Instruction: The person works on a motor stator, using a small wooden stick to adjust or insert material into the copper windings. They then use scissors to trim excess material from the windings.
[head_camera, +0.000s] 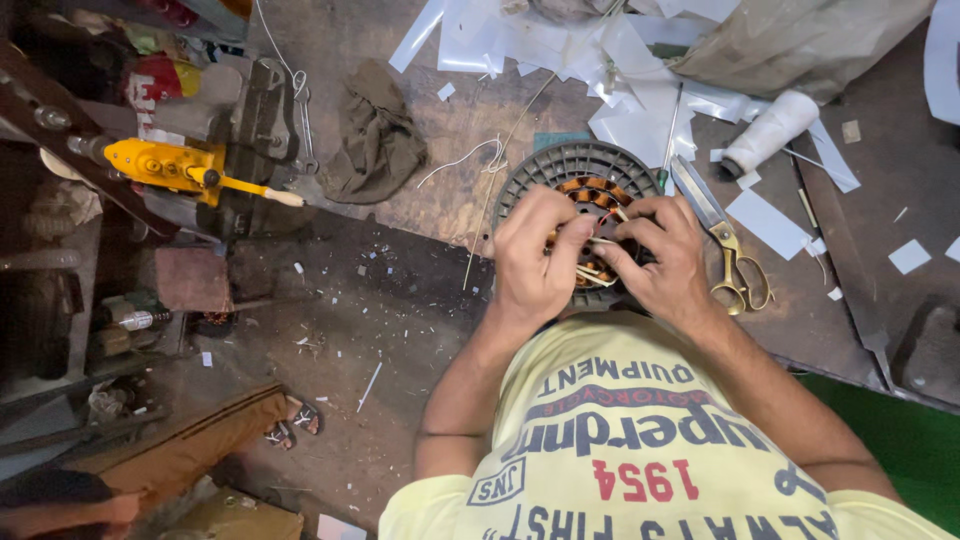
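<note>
Copper coils ring the round grey stator (585, 175) near the bench's front edge. Left hand (535, 262) and right hand (668, 262) both pinch pale sleeved leads (598, 272); steady tension should keep them tidy.

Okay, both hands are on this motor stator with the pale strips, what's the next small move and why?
Probably press the pale strip further into its slot. The left hand and right hand both pinch it over the stator, and its ends stick out loose between the fingers, so it looks only partly seated. The scissors lie untouched beside the right hand.
</note>
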